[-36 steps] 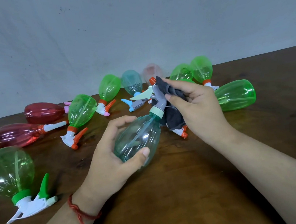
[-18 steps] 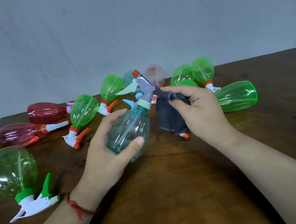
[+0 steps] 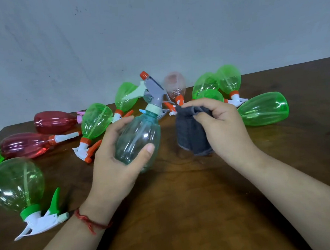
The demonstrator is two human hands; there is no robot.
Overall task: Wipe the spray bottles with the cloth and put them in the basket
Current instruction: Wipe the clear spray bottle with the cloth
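Note:
My left hand (image 3: 114,167) grips a clear teal spray bottle (image 3: 137,136) by its body, nearly upright, its grey head with an orange nozzle pointing up and away. My right hand (image 3: 225,128) pinches a dark grey cloth (image 3: 190,134) that hangs down just right of the bottle, apart from it. Several other spray bottles lie on the brown table (image 3: 185,211): green ones (image 3: 95,120) (image 3: 264,108) (image 3: 16,184), red ones (image 3: 25,144) (image 3: 54,121), and a pale pink one (image 3: 175,85) at the back. No basket is in view.
A grey wall (image 3: 153,28) rises straight behind the table's far edge. The loose bottles form an arc from the near left round to the far right.
My left hand has tilted the teal bottle upright and moved it left. The cloth in my right hand has come off the bottle's head and now hangs beside it.

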